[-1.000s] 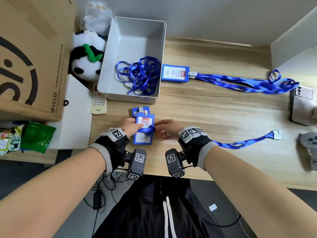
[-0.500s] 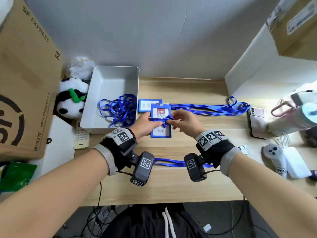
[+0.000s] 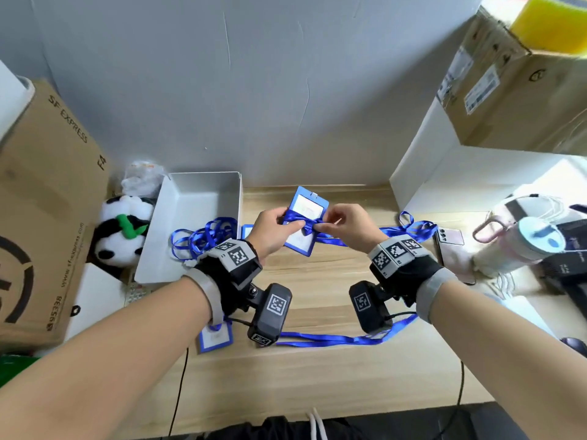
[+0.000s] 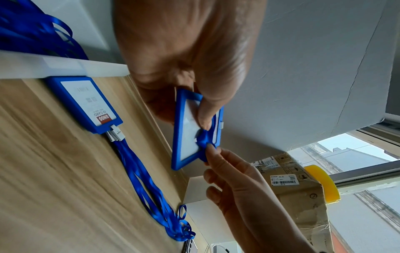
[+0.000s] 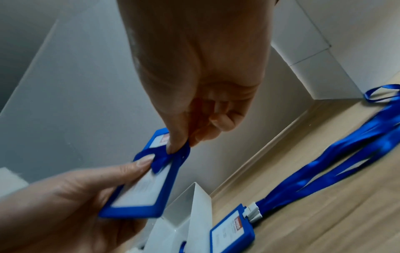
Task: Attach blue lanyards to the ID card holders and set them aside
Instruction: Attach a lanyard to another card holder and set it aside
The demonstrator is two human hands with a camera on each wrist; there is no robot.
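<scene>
Blue plastic frames the ID card holder (image 3: 303, 221) that both hands hold up above the wooden desk (image 3: 317, 376), tilted, in front of the grey wall. A blue lanyard (image 3: 301, 224) is bunched in a knot across its face, so much of the card's printing is covered. The left hand (image 3: 270, 231) grips the holder's left edge, thumb on the front and fingers curled behind. The right hand (image 3: 347, 228) pinches the ribbon knot between thumb and forefinger; its other fingers curl loosely. In the right wrist view the holder is blurred and its text unreadable.

Behind the hands, a finished holder (image 4: 86, 102) lies flat with its lanyard clipped on, largely hidden in the head view. A third holder (image 3: 214, 336) near the front edge is partly covered by the left wrist, and a loose lanyard (image 3: 333, 338) trails beside it. The white bin (image 3: 190, 217) holds tangled lanyards. A panda toy (image 3: 122, 233) sits half behind the bin.
</scene>
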